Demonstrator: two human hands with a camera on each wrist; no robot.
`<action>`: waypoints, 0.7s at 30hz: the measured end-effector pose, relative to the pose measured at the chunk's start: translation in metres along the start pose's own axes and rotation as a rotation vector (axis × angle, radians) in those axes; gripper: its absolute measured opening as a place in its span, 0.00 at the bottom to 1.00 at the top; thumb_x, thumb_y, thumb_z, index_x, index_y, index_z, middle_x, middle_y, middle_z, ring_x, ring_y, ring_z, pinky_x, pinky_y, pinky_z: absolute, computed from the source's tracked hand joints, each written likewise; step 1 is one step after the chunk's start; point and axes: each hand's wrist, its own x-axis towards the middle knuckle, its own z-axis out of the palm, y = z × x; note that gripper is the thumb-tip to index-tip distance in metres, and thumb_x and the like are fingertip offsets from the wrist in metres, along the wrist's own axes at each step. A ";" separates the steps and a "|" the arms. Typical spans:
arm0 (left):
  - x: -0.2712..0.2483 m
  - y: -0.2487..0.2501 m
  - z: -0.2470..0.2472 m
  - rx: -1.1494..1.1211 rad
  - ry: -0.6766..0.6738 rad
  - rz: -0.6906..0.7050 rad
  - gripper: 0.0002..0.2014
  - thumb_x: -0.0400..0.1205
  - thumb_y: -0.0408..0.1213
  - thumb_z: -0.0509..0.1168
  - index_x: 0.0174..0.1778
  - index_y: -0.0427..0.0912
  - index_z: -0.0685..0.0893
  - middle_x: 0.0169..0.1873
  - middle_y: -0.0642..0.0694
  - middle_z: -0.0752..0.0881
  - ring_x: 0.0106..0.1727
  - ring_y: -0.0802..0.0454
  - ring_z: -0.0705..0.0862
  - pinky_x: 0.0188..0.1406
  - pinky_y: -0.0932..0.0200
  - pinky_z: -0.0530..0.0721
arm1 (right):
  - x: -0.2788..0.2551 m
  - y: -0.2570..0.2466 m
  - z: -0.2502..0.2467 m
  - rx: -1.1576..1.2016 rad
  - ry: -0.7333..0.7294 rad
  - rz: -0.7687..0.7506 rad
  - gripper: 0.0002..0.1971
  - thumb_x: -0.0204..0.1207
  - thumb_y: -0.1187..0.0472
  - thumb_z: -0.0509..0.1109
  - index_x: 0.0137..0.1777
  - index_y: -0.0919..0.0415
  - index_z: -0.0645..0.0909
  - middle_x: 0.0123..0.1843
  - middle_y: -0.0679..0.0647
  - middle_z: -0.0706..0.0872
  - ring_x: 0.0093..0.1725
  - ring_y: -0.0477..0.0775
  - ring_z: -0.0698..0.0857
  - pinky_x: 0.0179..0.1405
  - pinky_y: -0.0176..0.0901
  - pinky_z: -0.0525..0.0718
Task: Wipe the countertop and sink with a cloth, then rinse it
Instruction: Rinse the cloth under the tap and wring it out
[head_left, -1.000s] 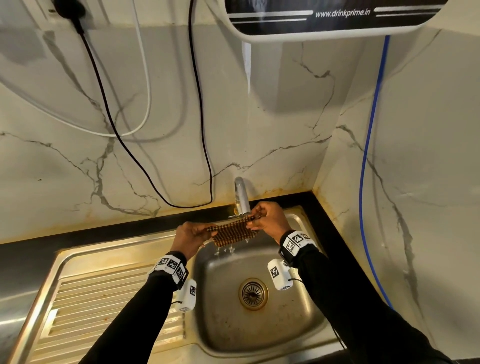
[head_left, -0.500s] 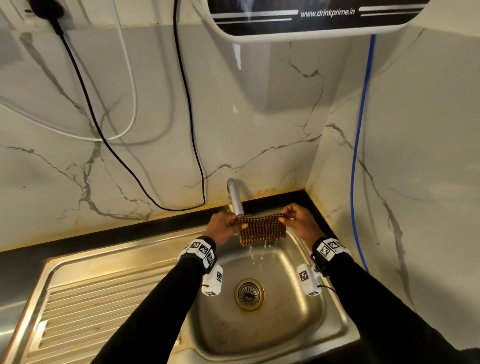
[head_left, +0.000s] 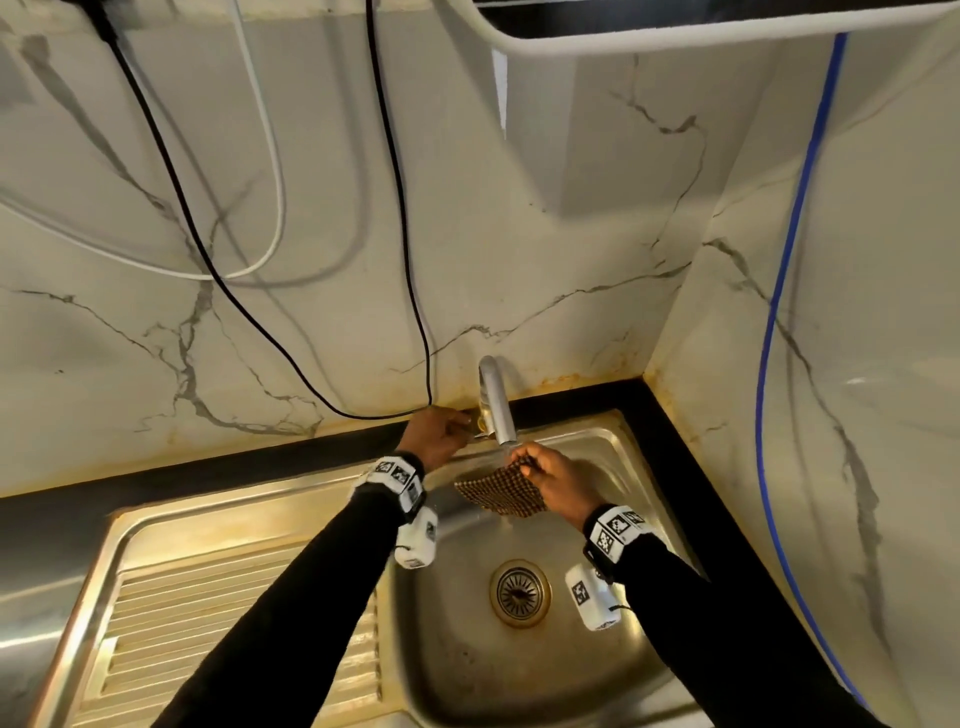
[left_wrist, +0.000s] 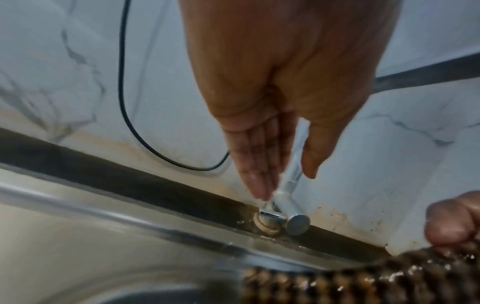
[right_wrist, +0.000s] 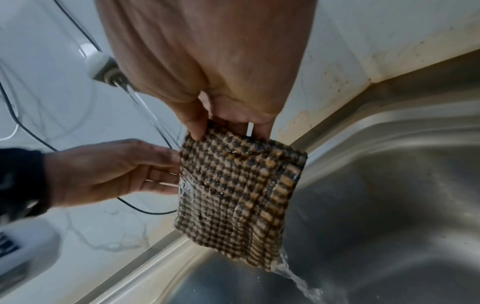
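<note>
The fingers (right_wrist: 197, 123) of the right hand (head_left: 558, 480) are being kept pinched on the top edge of the checked cloth (right_wrist: 239, 189), thumb on one face and fingertips on the other, so that the cloth is being hung flat under the spout of the tap (head_left: 496, 405). Water is being run down through the weave and is being shed in a thin stream from the lower corner into the sink (head_left: 613, 670). The fingers (left_wrist: 255, 164) of the left hand (head_left: 434, 434) are being held straight and together, thumb spread apart, nothing being gripped; their tips are being laid against the chrome tap lever (left_wrist: 285, 197) at the tap's base, by the back edge of the sink, where the dark table (head_left: 670, 447) strip meets the marble wall. Whether the lever is actually being pushed cannot be told.

The rinsing step is judged to be in hand, the wiping being taken as done. The cloth is being held over the bowl near the sink's back edge, above and behind the drain (head_left: 519, 592).

The next move is judged to call for the lever being turned by the left hand to stop the flow, the cloth being kept over the bowl meanwhile, and then both hands being closed round it for wringing. Care is being called for with the black cable (head_left: 410, 291) hanging just beside the wet tap.
</note>
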 end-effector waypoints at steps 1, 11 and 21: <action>0.008 0.007 0.003 0.056 0.008 -0.032 0.13 0.82 0.41 0.74 0.57 0.36 0.92 0.50 0.38 0.93 0.53 0.43 0.90 0.58 0.49 0.87 | 0.004 0.003 0.005 0.010 -0.017 -0.002 0.18 0.86 0.71 0.60 0.56 0.48 0.84 0.56 0.52 0.89 0.60 0.57 0.88 0.55 0.52 0.90; 0.068 0.011 0.018 -0.071 -0.417 -0.350 0.17 0.90 0.31 0.57 0.35 0.35 0.79 0.26 0.39 0.82 0.27 0.45 0.83 0.30 0.54 0.82 | 0.014 0.018 0.023 0.049 -0.001 0.044 0.15 0.87 0.71 0.61 0.62 0.58 0.86 0.56 0.53 0.90 0.54 0.38 0.86 0.53 0.32 0.83; 0.053 0.021 0.009 -0.526 -0.337 -0.246 0.15 0.89 0.33 0.61 0.56 0.24 0.88 0.34 0.38 0.91 0.32 0.46 0.91 0.39 0.53 0.92 | 0.008 0.017 0.019 0.202 0.114 0.056 0.14 0.85 0.73 0.61 0.58 0.60 0.87 0.50 0.46 0.90 0.49 0.33 0.87 0.48 0.27 0.83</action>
